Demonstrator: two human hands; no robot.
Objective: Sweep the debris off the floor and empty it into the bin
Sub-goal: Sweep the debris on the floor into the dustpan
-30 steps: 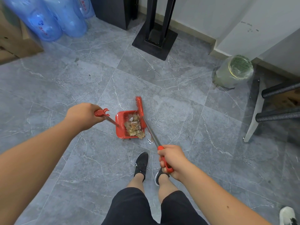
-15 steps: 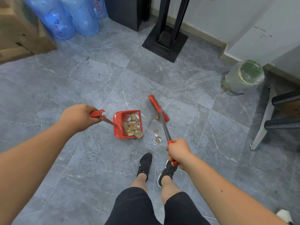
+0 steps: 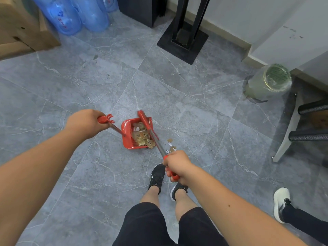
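Fingers of the right hand (image 3: pixel 177 166) wrap tight around the red grip of the broom (image 3: pixel 154 137), so most of that grip is hidden; only its two ends show, above and below the fist. The left hand (image 3: pixel 85 122) is closed likewise on the red top of the dustpan handle (image 3: pixel 113 126), with a clawed red clip poking out past the knuckles. How the thumbs sit on either handle cannot be made out.

From the right fist the metal shaft runs up and away to the red broom head (image 3: pixel 144 119), which lies across the right side of the dustpan (image 3: pixel 126 137) and covers part of its rim. The dustpan rests on the grey tiled floor (image 3: pixel 177 96) between the two hands, just ahead of the person's black shoes (image 3: pixel 157 176). A heap of brownish debris (image 3: pixel 142 137) fills the pan, partly screened by the shaft. A few loose scraps (image 3: pixel 170 144) lie on the tile just right of the pan, close above the right hand; some are half hidden behind it.

The bin (image 3: pixel 268 82), lined with a clear bag, stands well apart at the right, by the wall. A white shoe (image 3: pixel 282 204) of another person is cut off at the lower right.
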